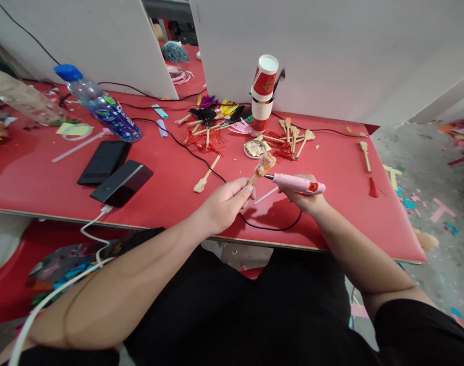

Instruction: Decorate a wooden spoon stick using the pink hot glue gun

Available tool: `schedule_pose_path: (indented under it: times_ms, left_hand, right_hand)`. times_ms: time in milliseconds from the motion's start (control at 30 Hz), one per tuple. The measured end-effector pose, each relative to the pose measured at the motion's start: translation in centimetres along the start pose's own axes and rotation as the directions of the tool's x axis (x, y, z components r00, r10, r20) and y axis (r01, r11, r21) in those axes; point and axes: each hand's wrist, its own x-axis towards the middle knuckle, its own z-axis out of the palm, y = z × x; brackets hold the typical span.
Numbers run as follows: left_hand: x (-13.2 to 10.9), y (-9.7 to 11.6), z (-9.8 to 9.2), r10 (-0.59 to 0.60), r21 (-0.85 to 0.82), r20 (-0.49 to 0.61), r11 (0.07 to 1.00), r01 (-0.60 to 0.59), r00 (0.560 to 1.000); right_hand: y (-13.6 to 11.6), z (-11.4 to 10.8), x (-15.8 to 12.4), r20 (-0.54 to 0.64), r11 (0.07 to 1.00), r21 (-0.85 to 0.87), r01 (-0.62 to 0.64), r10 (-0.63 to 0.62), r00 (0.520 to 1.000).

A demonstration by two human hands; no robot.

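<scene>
My left hand (226, 202) pinches the handle of a small wooden spoon (261, 168), whose bowl carries a pale, pinkish decoration and is raised over the red table (349, 203). My right hand (306, 199) is wrapped round a pink glue gun (296, 183), its metal tip touching the spoon's decorated end. A black cord (270, 227) loops from the gun along the table's front edge.
Several wooden spoons (292, 136), coloured feathers (212, 113) and red tassels lie at the back. Stacked paper cups (263, 91), a small round dish (255, 148), a water bottle (100, 105), a phone (104, 161) and a power bank (122, 183) stand around. Paper scraps litter the floor at right.
</scene>
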Motion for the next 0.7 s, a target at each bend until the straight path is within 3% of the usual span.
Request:
schedule_pose_path:
  times_ms: [100,267,400,700]
  left_hand:
    - [-0.1,0.5,-0.6,-0.003,0.049,0.018,0.999,0.002,1.0]
    - [-0.6,2.0,-1.9,-0.083,0.14,0.117,0.988,0.066,0.99]
    - [-0.8,2.7,-2.6,-0.136,0.264,0.114,0.959,0.102,0.984]
    - [-0.8,1.9,-3.3,-0.115,0.21,0.076,0.973,0.097,0.99]
  right_hand:
    - [0.0,-0.5,0.1,0.002,0.999,-0.027,0.024,-0.024,1.0]
    - [0.1,-1.0,0.3,0.108,0.996,-0.006,0.092,-0.091,0.99]
    - [0.5,-1.0,0.3,0.164,0.997,-0.013,0.075,-0.072,0.984]
    - [0.8,-0.7,0.6,0.157,0.996,-0.061,0.068,-0.058,0.986]
